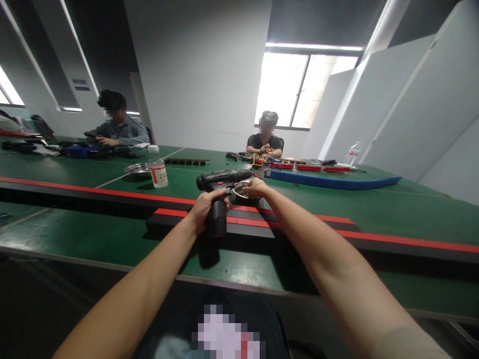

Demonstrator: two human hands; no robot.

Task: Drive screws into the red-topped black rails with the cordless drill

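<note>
My left hand (208, 203) is wrapped round the grip of a black cordless drill (217, 219), which it holds above the table with the chuck end pointing right. Just beyond the drill sits a shiny metal bowl (239, 193) with small pieces in it, too small to name. My right hand (256, 187) reaches into this bowl, fingers bent down and together; what they pinch, if anything, is hidden. Under both hands lie black bars with red tops (258, 223), a shorter one alongside a long one.
A labelled plastic bottle (158, 172) and a second metal bowl (136, 171) stand to the left. A long blue strip (333, 180) lies at the right, with wires and red parts (282, 165) behind it. Two people sit across the green table (422, 199).
</note>
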